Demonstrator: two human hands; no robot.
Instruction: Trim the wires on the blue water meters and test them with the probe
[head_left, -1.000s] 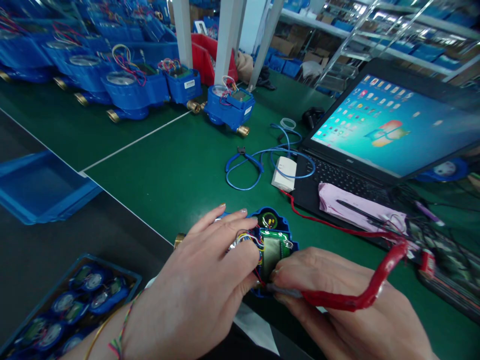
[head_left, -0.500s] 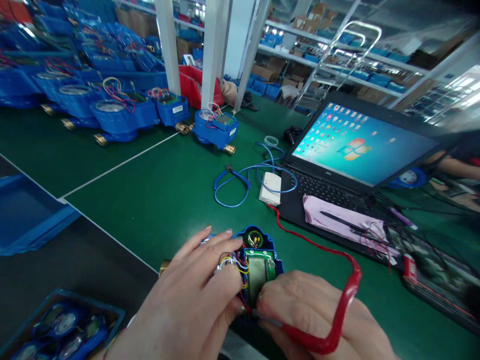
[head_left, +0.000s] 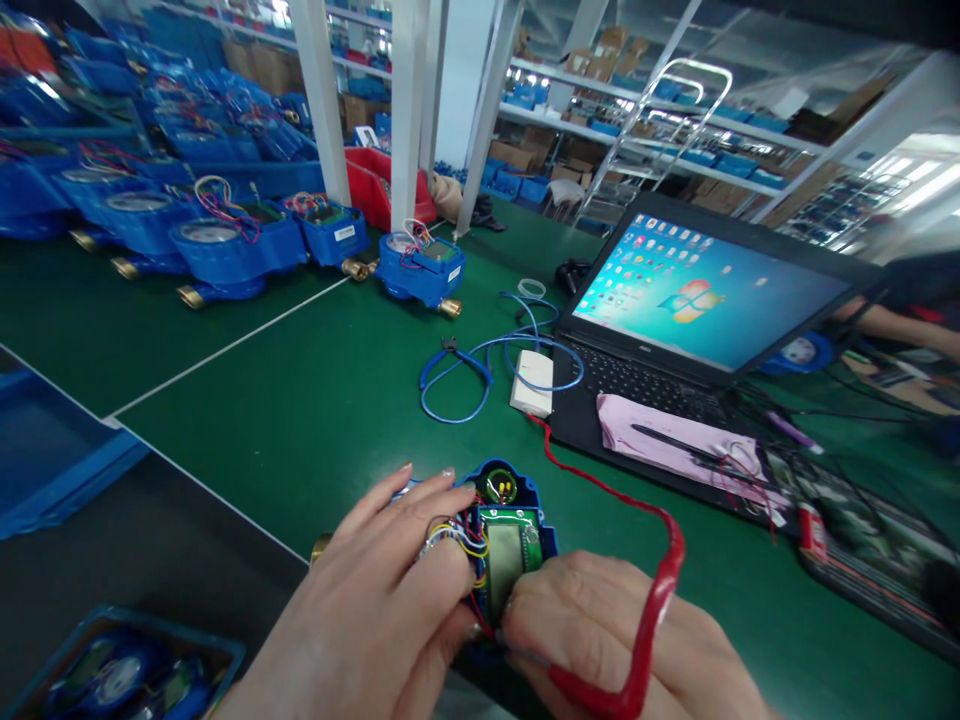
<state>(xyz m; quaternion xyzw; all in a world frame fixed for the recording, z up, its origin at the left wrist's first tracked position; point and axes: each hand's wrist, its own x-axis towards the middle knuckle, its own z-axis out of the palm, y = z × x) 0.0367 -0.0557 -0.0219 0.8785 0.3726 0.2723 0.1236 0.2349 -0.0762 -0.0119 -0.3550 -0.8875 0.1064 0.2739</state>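
Note:
A blue water meter (head_left: 550, 541) with its electronics exposed lies at the near edge of the green table. It shows a green circuit board with a grey display (head_left: 504, 565), and coloured wires (head_left: 466, 537) run along its left side. My left hand (head_left: 390, 590) is wrapped over the meter's left part, thumb near the board's lower edge. My right hand (head_left: 600, 620) pinches the end of a red-sleeved cable (head_left: 660, 570) at the board's lower edge, where a thin grey lead shows. The fingers hide the exact contact.
The red cable runs to a white box (head_left: 533, 383) beside a laptop (head_left: 712, 290). Blue-handled cutters (head_left: 454, 362) and a blue cord lie behind. More meters (head_left: 420, 268) stand at back left, with a tub of meters (head_left: 127, 675) low left. A person's arm (head_left: 900, 325) shows far right.
The whole view has shifted slightly, with the table items now lower and a little left. Both hands keep their hold on the meter and cable; the cable's loop has swung slightly left.

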